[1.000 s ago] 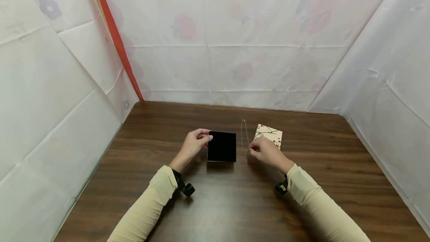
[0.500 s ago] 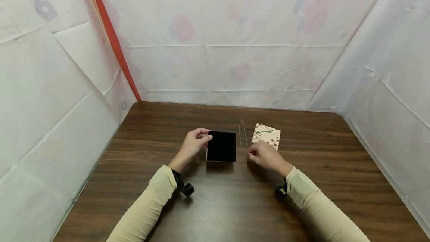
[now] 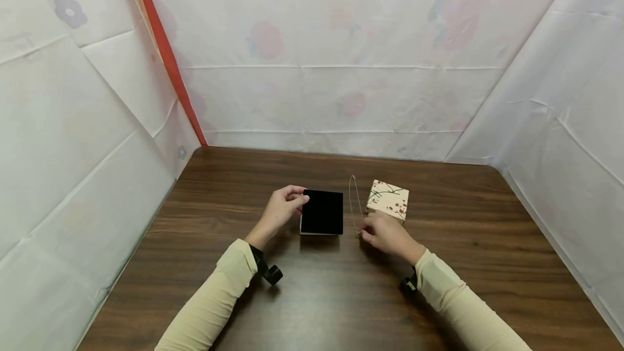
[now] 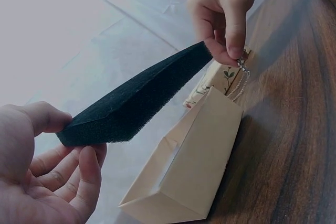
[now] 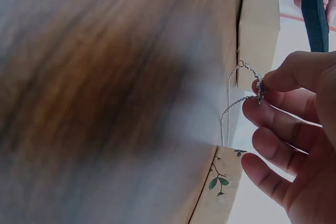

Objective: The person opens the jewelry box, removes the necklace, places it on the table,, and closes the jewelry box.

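My left hand [image 3: 281,210] pinches a square black foam pad [image 3: 322,213] by its left edge. In the left wrist view the pad tilts above an open cream box base [image 4: 202,156]. My right hand [image 3: 387,233] pinches one end of a thin silver chain necklace [image 3: 352,199] between thumb and index finger. The rest of the chain stretches away from me in a narrow loop on the table, between the pad and a cream lid [image 3: 388,199] printed with green sprigs and red flowers. In the right wrist view the pinched chain [image 5: 228,111] hangs in a small loop at the fingertips.
The dark wood-grain table [image 3: 312,297] runs to a white patterned sheet [image 3: 302,58] at the back and sides. A red strip [image 3: 168,58] slants down the back left corner. Each wrist wears a black camera band.
My right hand has drawn the necklace's near end a little toward me, uncovering more of the flowered lid. The left hand and black pad keep their place.
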`<action>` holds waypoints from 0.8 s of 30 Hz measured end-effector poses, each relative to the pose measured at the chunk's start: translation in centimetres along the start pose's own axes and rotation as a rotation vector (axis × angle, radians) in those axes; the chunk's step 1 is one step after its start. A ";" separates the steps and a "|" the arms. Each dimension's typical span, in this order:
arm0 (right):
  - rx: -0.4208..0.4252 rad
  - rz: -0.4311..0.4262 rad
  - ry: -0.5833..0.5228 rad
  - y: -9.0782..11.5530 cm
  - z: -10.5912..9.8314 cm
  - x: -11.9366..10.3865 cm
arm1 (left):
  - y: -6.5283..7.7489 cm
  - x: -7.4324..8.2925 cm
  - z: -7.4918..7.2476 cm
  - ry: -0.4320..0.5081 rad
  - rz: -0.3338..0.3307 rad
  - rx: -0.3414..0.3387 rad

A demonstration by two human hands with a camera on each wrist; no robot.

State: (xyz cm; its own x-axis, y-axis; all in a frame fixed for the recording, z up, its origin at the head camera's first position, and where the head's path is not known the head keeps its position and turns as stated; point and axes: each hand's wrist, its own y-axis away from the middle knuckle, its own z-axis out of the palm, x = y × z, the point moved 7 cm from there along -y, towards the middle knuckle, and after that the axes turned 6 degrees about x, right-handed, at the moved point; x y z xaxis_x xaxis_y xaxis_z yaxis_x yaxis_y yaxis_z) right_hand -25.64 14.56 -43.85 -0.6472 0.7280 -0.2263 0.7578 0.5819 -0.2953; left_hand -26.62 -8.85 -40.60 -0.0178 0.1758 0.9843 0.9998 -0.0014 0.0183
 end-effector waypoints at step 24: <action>0.048 -0.049 0.005 0.6 0.5 -0.5 | -1.6 -2.6 -0.3 0.018 0.006 0.023</action>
State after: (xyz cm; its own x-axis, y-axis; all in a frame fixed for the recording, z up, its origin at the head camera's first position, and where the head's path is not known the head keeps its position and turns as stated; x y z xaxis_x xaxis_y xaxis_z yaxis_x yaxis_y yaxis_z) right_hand -24.89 14.36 -44.42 -0.6832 0.7007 -0.2057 0.7200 0.5993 -0.3498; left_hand -28.19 -9.62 -43.17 -0.0113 0.1583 0.9873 0.9998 0.0200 0.0082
